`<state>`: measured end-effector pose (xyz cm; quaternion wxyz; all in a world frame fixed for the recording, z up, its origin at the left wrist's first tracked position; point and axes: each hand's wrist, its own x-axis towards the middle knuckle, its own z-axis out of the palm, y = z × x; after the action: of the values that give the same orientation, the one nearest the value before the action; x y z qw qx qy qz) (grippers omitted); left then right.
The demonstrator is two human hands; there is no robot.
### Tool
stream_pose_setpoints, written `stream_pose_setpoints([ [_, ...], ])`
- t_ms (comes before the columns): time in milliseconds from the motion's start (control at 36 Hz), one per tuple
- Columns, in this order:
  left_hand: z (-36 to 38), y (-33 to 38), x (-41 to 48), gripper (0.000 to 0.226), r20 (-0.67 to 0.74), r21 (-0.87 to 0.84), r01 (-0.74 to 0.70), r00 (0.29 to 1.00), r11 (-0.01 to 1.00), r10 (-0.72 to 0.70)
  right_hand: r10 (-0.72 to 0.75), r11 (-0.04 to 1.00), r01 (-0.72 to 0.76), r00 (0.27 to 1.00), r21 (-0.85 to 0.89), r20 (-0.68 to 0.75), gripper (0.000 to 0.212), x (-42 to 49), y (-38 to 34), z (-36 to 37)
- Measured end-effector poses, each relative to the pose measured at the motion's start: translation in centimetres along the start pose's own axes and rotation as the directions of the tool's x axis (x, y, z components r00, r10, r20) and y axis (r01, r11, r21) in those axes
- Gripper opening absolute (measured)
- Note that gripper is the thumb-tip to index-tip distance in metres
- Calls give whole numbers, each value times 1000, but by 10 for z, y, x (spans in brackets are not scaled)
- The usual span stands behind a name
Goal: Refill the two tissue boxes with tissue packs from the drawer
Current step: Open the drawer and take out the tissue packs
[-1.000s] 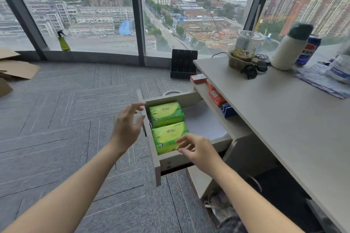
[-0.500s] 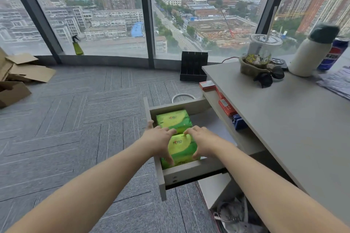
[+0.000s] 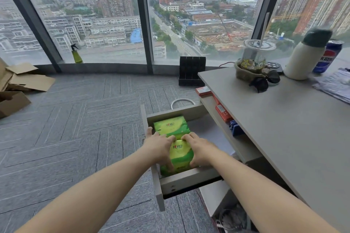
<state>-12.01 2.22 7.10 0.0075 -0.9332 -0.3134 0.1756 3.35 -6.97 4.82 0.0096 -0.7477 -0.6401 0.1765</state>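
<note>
The drawer (image 3: 187, 180) stands pulled out from under the desk, with two green tissue packs in it. The near tissue pack (image 3: 180, 154) is clasped from both sides: my left hand (image 3: 161, 147) on its left edge, my right hand (image 3: 198, 149) on its right edge, fingers curled over the top. The far tissue pack (image 3: 171, 126) lies untouched just behind, against the drawer's back wall. No tissue box shows in this view.
A grey desk (image 3: 284, 128) runs along the right, carrying a plastic cup in a holder (image 3: 254, 58), sunglasses (image 3: 264, 82), a white flask (image 3: 305, 56), a cola can (image 3: 328, 56) and papers. Red boxes (image 3: 222, 112) sit on the shelf beside the drawer. Cardboard (image 3: 22, 81) lies far left on the carpet.
Both hands came down from above the drawer onto the near tissue pack and closed around its sides. The camera view tilted up and shifted slightly.
</note>
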Motion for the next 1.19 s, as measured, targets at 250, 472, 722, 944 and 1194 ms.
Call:
stream_pose_setpoints([
  [250, -34, -13, -18, 103, -208, -88, 10, 978, 996, -28, -19, 999, 27, 983, 42, -181, 93, -17, -10, -38],
  [472, -93, -25, -47, 104, -365, -134, -56, 931, 989, 3, -75, 995, 92, 928, 30, -366, 87, -44, -24, -92],
  [722, -144, 34, -54, 103, -527, -97, -264, 831, 960, 176, 21, 1000, -25, 868, -2, -496, 89, -124, 14, -136],
  [944, -167, 118, -46, 102, -577, -79, -467, 742, 881, 341, 168, 979, -204, 840, -13, -515, 90, -219, 60, -148],
  [1194, -191, 208, -42, 96, -540, -112, -651, 674, 750, 504, 391, 911, -405, 780, 81, -488, 91, -315, 97, -150],
])
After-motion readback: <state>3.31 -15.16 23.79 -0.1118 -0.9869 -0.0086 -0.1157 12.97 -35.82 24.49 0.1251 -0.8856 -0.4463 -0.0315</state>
